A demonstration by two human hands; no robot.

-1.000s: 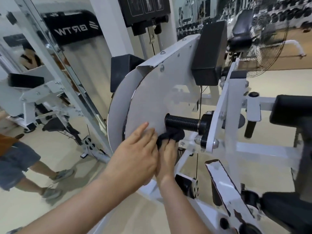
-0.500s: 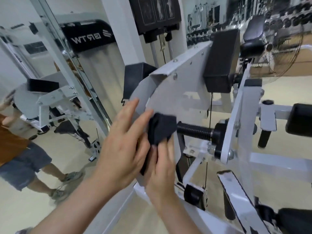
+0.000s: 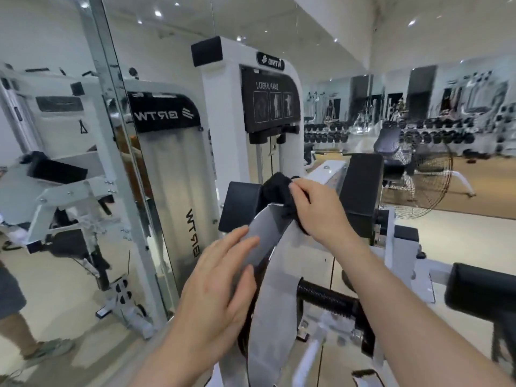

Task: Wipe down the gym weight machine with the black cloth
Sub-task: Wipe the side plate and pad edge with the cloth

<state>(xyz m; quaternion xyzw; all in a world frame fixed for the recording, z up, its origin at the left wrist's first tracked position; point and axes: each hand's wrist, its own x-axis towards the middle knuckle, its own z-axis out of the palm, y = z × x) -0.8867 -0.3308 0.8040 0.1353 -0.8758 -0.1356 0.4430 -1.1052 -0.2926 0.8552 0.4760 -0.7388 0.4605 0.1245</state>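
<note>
Here your right hand grips the bunched black cloth, fingers curled round it, and presses it onto the top of the curved white cam plate of the weight machine, just in front of a black pad. Your left hand lies flat, fingers straight and spread, against the plate's left rim lower down; it holds nothing. The step in hand appears to be wiping the cam's upper edge. The next move probably calls for drawing the cloth along the curved rim with steady pressure while the flat hand steadies the plate; the threaded black bar and the frame around it look not yet done.
</note>
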